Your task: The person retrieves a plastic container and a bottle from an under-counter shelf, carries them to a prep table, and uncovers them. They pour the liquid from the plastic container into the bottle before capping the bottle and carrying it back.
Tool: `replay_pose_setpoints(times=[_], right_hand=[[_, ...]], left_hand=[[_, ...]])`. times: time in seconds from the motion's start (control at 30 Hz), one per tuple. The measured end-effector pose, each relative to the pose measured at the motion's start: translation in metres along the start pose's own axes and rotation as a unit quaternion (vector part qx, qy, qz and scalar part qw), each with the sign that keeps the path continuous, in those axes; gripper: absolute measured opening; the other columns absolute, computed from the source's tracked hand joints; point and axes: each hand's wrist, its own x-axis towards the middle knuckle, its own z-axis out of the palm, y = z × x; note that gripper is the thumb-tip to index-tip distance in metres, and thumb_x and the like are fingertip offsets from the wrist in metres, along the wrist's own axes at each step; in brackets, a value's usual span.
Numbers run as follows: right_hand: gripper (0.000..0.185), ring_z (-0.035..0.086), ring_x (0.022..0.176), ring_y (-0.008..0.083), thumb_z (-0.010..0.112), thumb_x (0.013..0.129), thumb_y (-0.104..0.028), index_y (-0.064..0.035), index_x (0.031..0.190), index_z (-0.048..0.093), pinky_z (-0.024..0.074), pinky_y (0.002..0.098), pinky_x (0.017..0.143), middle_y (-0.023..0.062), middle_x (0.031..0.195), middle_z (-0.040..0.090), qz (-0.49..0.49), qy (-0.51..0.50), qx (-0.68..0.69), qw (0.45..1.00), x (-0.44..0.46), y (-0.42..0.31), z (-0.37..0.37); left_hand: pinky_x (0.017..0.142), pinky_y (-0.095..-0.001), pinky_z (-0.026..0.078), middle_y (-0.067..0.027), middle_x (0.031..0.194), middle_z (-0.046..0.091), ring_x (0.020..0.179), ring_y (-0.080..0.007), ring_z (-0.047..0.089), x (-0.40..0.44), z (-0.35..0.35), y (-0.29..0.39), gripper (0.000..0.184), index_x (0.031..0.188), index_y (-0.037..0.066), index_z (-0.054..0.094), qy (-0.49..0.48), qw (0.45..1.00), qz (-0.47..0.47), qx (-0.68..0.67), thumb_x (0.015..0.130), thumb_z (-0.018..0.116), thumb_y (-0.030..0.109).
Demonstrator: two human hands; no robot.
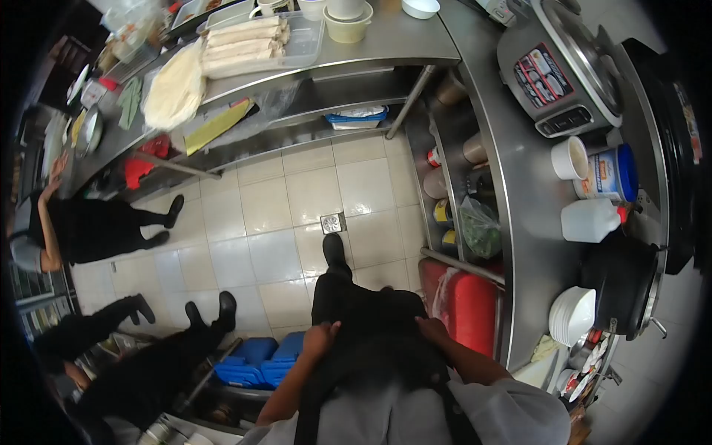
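Observation:
My left hand (322,339) is low at my left thigh, its fingers curled at the edge of my black apron (378,319). On the other side my right hand (433,328) is closed at the apron's right edge, partly covered by dark cloth. Most of the fingers on both hands are hidden. My left boot (335,248) stands forward beside a square floor drain (333,223). Close to my right hand is a red container (469,304) under the steel counter, and blue lidded bins (256,360) are beyond my left arm.
Ahead, a steel table (371,55) carries a tray of rolled dough (245,46) and flat dough sheets (176,85). A cooker (552,67), white jug (589,220) and bowls (572,315) stand on the right counter (512,148). A co-worker (96,230) stands at left, others lower left.

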Motion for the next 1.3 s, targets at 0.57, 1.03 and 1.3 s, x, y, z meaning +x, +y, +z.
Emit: replay_pose_setpoints(times=[0.57,1.03,1.3], right_hand=[[0.043,0.062,0.092,0.0382,0.038,0.094,-0.041,-0.0084,0.106,0.063,0.0467,0.0448,0.083,0.0216,0.099,0.063,0.001,-0.185,0.261,0.947,-0.019,-0.150,-0.157],[0.035,0.052,0.103,0.0339,0.064,0.081,-0.026,-0.0024,0.106,0.057,0.0438,0.0437,0.087,0.0181,0.106,0.055,0.006,0.454,-0.011,0.891,0.310,-0.057,-0.365],[0.017,0.055,0.089,0.0324,0.060,0.083,-0.020,-0.0051,0.089,0.058,0.0474,0.0424,0.078,0.0152,0.092,0.054,0.022,0.491,-0.035,0.870,0.384,0.014,-0.398]], left_hand=[[0.068,-0.0389,0.050,-0.0122,0.080,0.066,0.074,-0.0292,0.064,0.066,-0.108,-0.085,0.032,0.107,0.007,0.062,-0.276,0.951,-0.012,-0.140,0.092,0.050,0.033],[0.062,-0.0317,0.048,-0.0098,0.079,0.062,0.066,-0.0250,0.061,0.473,-0.287,0.169,0.007,0.085,0.003,0.059,0.226,0.898,0.376,-0.035,0.081,0.063,-0.001],[0.063,-0.0351,0.049,-0.0110,0.067,0.063,0.063,-0.0300,0.063,0.618,-0.318,0.208,0.014,0.079,0.003,0.064,0.289,0.882,0.367,-0.054,0.084,0.065,0.016]])
